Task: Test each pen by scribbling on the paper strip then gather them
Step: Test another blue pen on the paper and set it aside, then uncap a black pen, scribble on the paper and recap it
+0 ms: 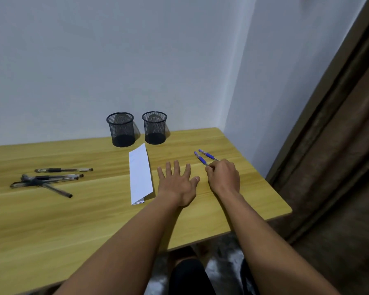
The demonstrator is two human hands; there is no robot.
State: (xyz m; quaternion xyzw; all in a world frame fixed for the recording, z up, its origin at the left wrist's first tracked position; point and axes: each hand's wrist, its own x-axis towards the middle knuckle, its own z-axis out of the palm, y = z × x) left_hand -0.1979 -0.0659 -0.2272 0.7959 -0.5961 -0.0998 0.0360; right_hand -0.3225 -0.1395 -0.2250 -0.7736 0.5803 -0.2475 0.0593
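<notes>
Apparently mid-pickup, the right hand (223,175) curls on 2 blue pens (201,159) right of the paper strip (140,175), the left hand (177,184) flat and open beside it; next, bring 1 tip onto the strip.

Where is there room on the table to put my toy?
Bare wood lies between the black pens and the paper strip, and at the front of the table. It is crowded right of the strip: left hand, right hand, blue pens.

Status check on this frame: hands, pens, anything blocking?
Left hand open, flat on table beside paper strip. Right hand grips two blue pens. Black pens lie far left. Strip unobstructed.
</notes>
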